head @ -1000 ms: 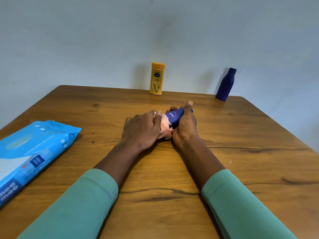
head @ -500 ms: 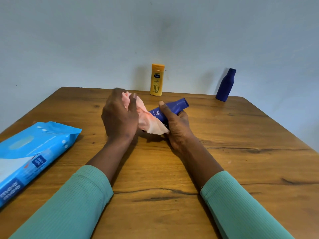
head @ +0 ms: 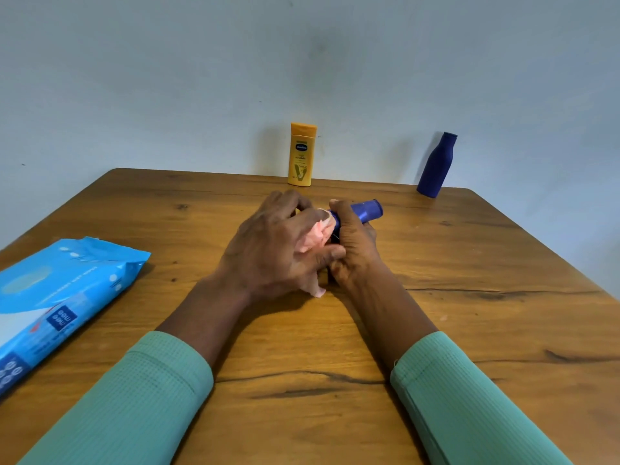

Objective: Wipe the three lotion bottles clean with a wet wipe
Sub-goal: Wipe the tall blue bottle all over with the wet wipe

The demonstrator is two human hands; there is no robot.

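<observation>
My right hand (head: pixel 352 245) grips a small dark blue lotion bottle (head: pixel 367 211) just above the middle of the wooden table (head: pixel 469 313); its cap end points up to the right, and most of its body is hidden by my fingers. My left hand (head: pixel 275 250) presses a crumpled pale pink wet wipe (head: pixel 317 236) against the bottle's left side. A yellow lotion bottle (head: pixel 302 155) stands upright at the table's far edge. A taller dark blue bottle (head: pixel 436 166) stands at the far right corner, apart from both hands.
A light blue pack of wet wipes (head: pixel 57 297) lies flat at the table's left edge. A plain pale wall (head: pixel 167 78) rises directly behind the table. Green sleeves cover both forearms in the foreground.
My left hand, lifted to the left with the wipe spread open half a second ago, has come back down against the bottle. The bottle stays tilted in my right hand.
</observation>
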